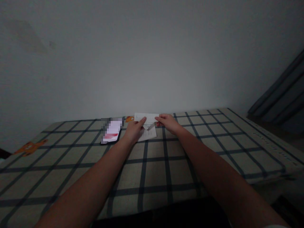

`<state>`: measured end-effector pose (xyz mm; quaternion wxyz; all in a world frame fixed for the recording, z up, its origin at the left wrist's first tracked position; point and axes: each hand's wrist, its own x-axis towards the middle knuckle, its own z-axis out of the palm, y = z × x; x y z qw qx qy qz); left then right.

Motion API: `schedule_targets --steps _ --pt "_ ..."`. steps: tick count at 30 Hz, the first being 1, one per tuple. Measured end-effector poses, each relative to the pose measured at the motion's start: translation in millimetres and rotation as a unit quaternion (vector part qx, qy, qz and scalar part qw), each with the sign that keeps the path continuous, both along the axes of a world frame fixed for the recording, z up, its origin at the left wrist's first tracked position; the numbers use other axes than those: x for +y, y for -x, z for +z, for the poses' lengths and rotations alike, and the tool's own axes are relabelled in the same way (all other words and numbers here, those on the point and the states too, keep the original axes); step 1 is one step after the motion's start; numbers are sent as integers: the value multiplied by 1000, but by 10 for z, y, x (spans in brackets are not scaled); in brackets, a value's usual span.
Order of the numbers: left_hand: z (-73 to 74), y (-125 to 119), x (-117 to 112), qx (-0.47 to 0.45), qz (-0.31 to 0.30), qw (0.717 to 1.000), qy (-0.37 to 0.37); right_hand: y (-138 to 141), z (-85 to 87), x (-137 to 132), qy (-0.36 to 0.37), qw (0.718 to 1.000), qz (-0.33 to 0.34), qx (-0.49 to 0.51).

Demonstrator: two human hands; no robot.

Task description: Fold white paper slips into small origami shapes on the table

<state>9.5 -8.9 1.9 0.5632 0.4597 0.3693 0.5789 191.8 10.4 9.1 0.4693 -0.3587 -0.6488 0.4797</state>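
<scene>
In the head view, we see a thin white paper sheet (147, 118) between the two hands, near the far edge of a bed-like surface covered in beige cloth with dark blue checks (154, 173). Its far edge runs nearly level from left to right, and that is the way its long axis seems to lie; a pointed lower edge faces back toward us. Just under it is a white paper part with faint print (150, 134), slanting slightly; we cannot tell whether the two are one folded piece.

The left hand (134, 130) reaches forward and inward, its thumb flat on the paper's left side in a narrow pinch, the other fingers mostly hidden. The right hand (168, 123) comes in from the right, palm turned inward, thumb and curled forefinger closed on the right edge. Both forearms stretch out and converge.

Left of the left hand, we find a black-edged smartphone with a lit, partly pixelated screen (113, 130), its long axis pointing away from us and leaning right.
</scene>
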Motion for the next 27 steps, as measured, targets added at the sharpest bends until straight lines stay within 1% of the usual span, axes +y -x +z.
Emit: schedule_targets --steps 2,4,7,11,13,17,22,25,27 --pt "18 11 6 -7 25 1000 -13 -12 10 -1 -21 999 -26 -27" --pt "36 16 5 -5 30 999 -16 -23 15 -3 -36 997 -50 -46" --pt "51 16 0 -7 12 1000 -9 -34 9 3 -44 995 -75 -45" --pt "53 15 4 -68 -18 998 -4 -36 -2 20 -46 995 -79 -30" --pt "50 12 8 -83 -27 996 2 -37 0 23 -47 995 -78 -28" --pt "44 -6 -8 -31 -20 999 7 -34 19 -2 -47 996 -67 -34" --pt "17 -12 -42 44 -5 999 -8 17 34 -68 -23 1000 -8 -15" --pt "-16 0 -36 91 -11 996 -17 44 37 -90 -15 999 8 -34" --pt "-32 1 -29 95 -17 995 -24 48 40 -91 -25 998 5 -55"
